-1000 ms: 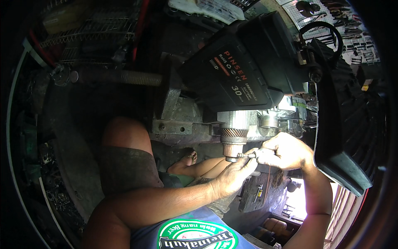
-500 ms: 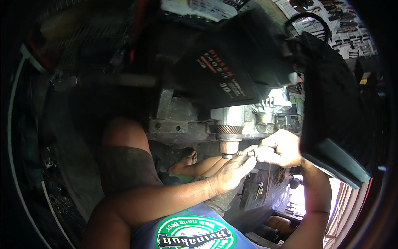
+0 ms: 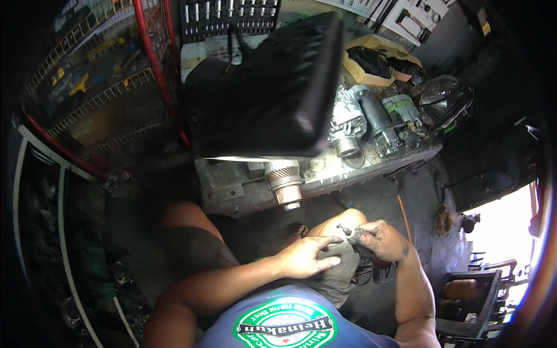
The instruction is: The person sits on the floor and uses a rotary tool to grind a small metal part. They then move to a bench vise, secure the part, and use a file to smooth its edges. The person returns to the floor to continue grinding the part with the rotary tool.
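A red-framed wire rack (image 3: 145, 49) stands at far left. Next, a cylindrical armature (image 3: 282, 172) juts past the edge of the workbench (image 3: 316, 183), copper end outward. Below it, the person's left hand (image 3: 300, 257) has thumb and forefinger spread apart, fingertip just beside a small metal part (image 3: 350, 232) above the lap; contact cannot be told. The right hand (image 3: 380, 240) pinches that part between thumb and fingers.

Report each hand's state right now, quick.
Left hand: open, no object visible in its grasp.
Right hand: closed, fingertips holding a small metal part.
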`<action>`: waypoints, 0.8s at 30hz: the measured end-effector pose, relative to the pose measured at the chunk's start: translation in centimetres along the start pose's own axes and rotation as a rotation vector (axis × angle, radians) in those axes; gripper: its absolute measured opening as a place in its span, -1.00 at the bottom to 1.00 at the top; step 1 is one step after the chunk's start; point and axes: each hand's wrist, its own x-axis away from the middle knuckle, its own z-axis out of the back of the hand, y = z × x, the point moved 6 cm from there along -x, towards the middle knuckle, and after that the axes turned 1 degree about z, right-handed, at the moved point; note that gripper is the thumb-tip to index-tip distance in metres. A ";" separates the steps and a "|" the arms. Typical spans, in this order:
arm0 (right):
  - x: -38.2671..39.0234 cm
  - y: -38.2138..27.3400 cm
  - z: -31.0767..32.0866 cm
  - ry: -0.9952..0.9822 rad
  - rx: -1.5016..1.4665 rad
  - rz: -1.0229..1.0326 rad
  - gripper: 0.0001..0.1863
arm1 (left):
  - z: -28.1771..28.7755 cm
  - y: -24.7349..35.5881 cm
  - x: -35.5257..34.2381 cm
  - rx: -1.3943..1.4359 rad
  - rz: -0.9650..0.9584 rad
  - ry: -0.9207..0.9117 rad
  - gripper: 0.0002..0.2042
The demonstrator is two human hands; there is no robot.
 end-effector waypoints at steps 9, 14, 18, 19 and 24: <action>2.6 7.8 -3.3 0.149 -0.181 0.075 -0.30 | 0.8 -0.9 0.2 -0.239 0.212 0.119 -0.50; 3.0 9.0 -3.1 0.166 -0.202 0.097 -0.29 | 3.4 4.2 2.4 -0.526 -0.026 0.362 -0.55; 2.6 9.4 -3.7 0.142 -0.277 0.116 -0.34 | 7.4 6.9 5.5 -0.764 -0.027 0.671 -0.32; 2.4 9.5 -3.8 0.142 -0.284 0.129 -0.34 | 8.6 6.7 6.2 -0.765 0.095 0.755 -0.25; 1.3 9.5 -4.5 0.109 -0.289 0.198 -0.37 | 9.7 6.9 4.4 -1.032 0.106 0.606 -0.15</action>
